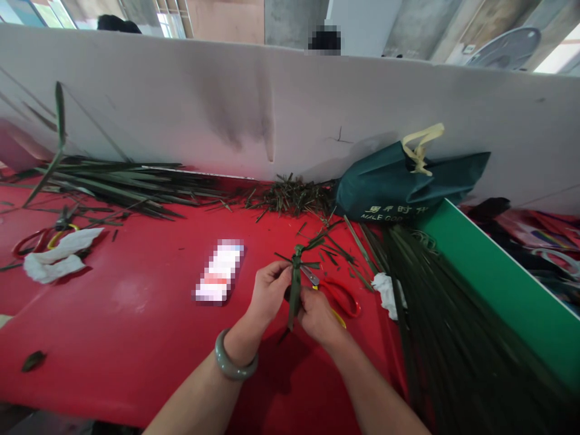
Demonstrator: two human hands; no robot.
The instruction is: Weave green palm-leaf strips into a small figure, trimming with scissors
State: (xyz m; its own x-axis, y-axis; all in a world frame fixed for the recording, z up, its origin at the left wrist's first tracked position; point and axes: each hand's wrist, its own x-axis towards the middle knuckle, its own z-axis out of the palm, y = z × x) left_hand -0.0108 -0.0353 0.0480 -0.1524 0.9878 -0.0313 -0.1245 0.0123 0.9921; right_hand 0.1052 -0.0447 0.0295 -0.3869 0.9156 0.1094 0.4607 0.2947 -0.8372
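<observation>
Both my hands meet over the red table (136,338), pinching a small folded piece of green leaf strips (296,275) that stands upright between them. My left hand (268,294), with a grey-green bangle on its wrist, grips the upper part with closed fingers. My right hand (317,315) is closed on the lower part of the strip. Loose leaf ends stick out sideways from the top of the piece. Red-handled scissors (338,296) lie on the table just behind my right hand.
A long pile of green leaves (118,181) lies at the back left, cut scraps (290,196) at the back middle, a dark green bag (399,187) beside them. More leaf strips (444,326) lie at right by a green board (498,284). White cloths (57,257), second scissors (34,240).
</observation>
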